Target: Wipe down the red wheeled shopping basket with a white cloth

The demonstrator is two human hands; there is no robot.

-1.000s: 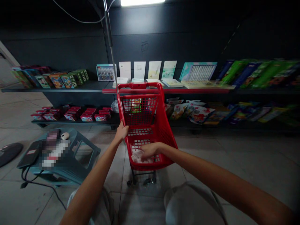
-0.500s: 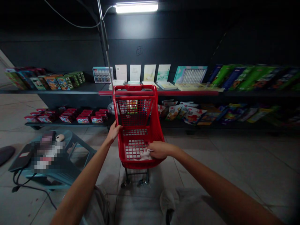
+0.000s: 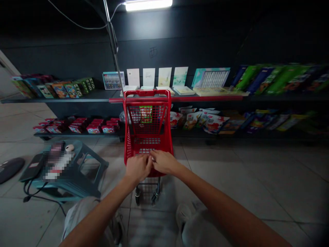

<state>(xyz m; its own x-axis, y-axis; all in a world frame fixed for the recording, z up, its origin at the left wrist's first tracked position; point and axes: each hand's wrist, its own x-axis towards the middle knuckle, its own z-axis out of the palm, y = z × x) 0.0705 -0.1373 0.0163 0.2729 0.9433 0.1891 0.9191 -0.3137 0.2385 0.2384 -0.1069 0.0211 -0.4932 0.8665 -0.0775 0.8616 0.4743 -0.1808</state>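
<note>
Left hand: the bare left hand (image 3: 138,167) is at the near rim of the basket, back upward, fingers curled partly closed; its forearm slants in from below.
Right hand: the bare right hand (image 3: 162,162) meets it from the right, wrist bent, fingers half curled, fingertips against or just beside the left's. Whether either grips anything I cannot tell; the fingers hide it.
Cart: one red plastic shopping cart with lattice walls (image 3: 168,137), directly under and beyond the hands; two dark casters show below them.
Books: four thin pale upright booklets (image 3: 165,76) stand beyond the hands, between two flat blue boxed sets (image 3: 211,78).
Stool: one grey-blue plastic stool (image 3: 77,178), left of the hands, bearing one pale oval object (image 3: 69,148) and items partly blurred out.
Shelves: two dark tiers beyond the hands; red boxes (image 3: 95,126) and snack bags (image 3: 216,123), too crowded to count, fill the lower.
Room: grey tiled floor (image 3: 231,178), dark wall panels (image 3: 192,44), one lit white tube lamp (image 3: 149,4).
</note>
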